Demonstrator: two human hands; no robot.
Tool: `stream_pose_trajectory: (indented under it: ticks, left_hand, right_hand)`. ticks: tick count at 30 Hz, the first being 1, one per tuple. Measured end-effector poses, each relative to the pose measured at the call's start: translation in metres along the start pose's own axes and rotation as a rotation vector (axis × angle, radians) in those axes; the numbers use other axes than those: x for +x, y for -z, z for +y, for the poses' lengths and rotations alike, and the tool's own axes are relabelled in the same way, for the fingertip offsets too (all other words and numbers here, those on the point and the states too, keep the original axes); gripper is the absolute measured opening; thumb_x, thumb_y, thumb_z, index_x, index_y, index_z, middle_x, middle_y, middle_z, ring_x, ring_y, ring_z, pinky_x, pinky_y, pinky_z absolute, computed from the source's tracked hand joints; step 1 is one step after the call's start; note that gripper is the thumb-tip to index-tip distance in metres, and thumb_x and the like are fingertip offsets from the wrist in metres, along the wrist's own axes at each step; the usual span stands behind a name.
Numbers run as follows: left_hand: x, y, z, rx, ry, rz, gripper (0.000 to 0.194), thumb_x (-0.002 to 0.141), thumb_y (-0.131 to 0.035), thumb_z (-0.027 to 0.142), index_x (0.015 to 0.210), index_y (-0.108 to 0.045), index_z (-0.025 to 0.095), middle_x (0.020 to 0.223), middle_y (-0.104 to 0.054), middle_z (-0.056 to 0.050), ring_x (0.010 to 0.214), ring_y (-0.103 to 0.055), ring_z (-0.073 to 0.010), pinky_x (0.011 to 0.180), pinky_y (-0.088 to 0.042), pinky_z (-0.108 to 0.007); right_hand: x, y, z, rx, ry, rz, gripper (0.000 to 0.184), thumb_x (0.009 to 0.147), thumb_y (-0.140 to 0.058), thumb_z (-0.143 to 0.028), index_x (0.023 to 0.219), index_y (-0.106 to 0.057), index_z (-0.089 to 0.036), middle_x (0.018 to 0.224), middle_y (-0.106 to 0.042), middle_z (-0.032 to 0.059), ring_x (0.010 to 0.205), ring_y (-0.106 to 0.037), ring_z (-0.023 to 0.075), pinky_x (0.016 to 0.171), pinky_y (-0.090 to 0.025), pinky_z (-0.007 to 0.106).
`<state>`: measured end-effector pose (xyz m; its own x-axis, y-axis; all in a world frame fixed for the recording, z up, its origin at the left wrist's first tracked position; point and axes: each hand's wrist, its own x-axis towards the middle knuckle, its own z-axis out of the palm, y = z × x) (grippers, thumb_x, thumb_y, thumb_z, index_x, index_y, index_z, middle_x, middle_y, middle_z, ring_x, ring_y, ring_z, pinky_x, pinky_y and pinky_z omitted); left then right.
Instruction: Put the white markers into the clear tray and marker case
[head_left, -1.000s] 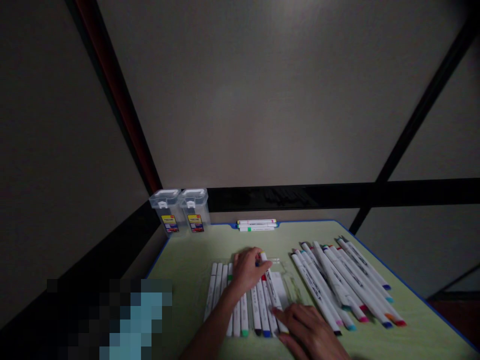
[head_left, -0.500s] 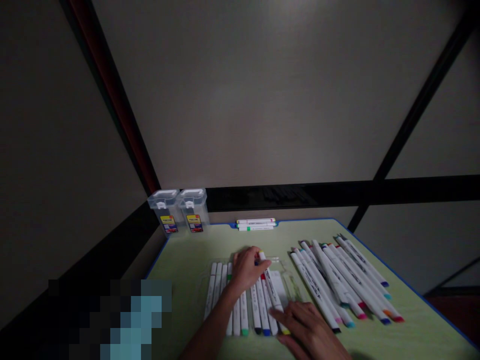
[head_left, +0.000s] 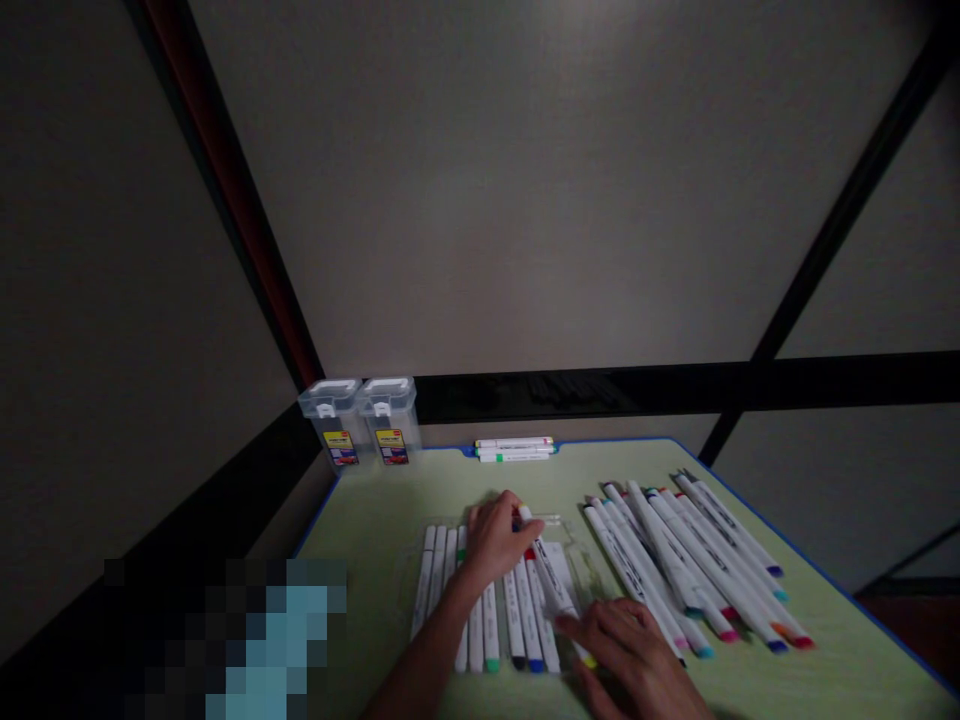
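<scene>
While two clear boxes (head_left: 390, 422) stand unchanged past the far left corner of the worktop (head_left: 367, 510), the recent change is further right, at the two hands.

First comes a row of white markers (head_left: 490, 625) lying side by side in a clear tray (head_left: 585, 560), partly hidden by the left forearm. The left hand (head_left: 497, 532) has barely moved: its fingers pinch the far end of one marker, the thumb lying across it. Beyond it, at the far edge of the worktop, three markers (head_left: 515, 450) lie stacked crosswise, as before.

The held marker (head_left: 551, 575) is over the right side of the tray, just beside the row. Its yellow near end has swung to the right in the last half second, so it now slants more steeply away from its neighbours. I judge it loose and not yet settled in line with them.

The right hand (head_left: 628, 645) has shifted right along with that end. Its fingers curl about the near end, the index fingertip touching the barrel; whether they truly grip it, I cannot tell.

Furthest right, a loose pile of markers (head_left: 690, 560) lies aslant, undisturbed.
</scene>
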<state>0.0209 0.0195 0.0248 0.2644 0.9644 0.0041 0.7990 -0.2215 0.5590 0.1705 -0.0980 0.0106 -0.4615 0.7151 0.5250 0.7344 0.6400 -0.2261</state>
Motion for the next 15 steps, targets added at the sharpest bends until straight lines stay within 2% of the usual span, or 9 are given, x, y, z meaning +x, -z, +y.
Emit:
stream_pose_trajectory:
  ticks: [7, 15]
  left_hand:
    - [0.0004, 0.0011, 0.0017, 0.059, 0.029, -0.010, 0.018, 0.075, -0.048, 0.037, 0.085, -0.048, 0.022, 0.087, -0.064, -0.001, 0.091, -0.056, -0.0178, 0.087, -0.034, -0.033]
    - [0.0002, 0.0010, 0.0028, 0.058, 0.044, -0.012, 0.019, 0.076, -0.045, 0.037, 0.086, -0.047, 0.020, 0.091, -0.063, -0.004, 0.094, -0.055, -0.0199, 0.088, -0.033, -0.034]
  right_hand:
    - [-0.0022, 0.0014, 0.0064, -0.067, -0.010, 0.033, 0.042, 0.074, -0.049, -0.012, 0.115, -0.053, -0.022, 0.073, -0.063, 0.0006, 0.069, -0.061, 0.0164, 0.069, -0.045, 0.030]
    - [-0.0014, 0.0034, 0.0099, -0.127, -0.056, 0.087, 0.034, 0.077, -0.047, -0.014, 0.111, -0.051, -0.016, 0.080, -0.066, 0.0042, 0.075, -0.063, 0.0186, 0.070, -0.046, 0.031]
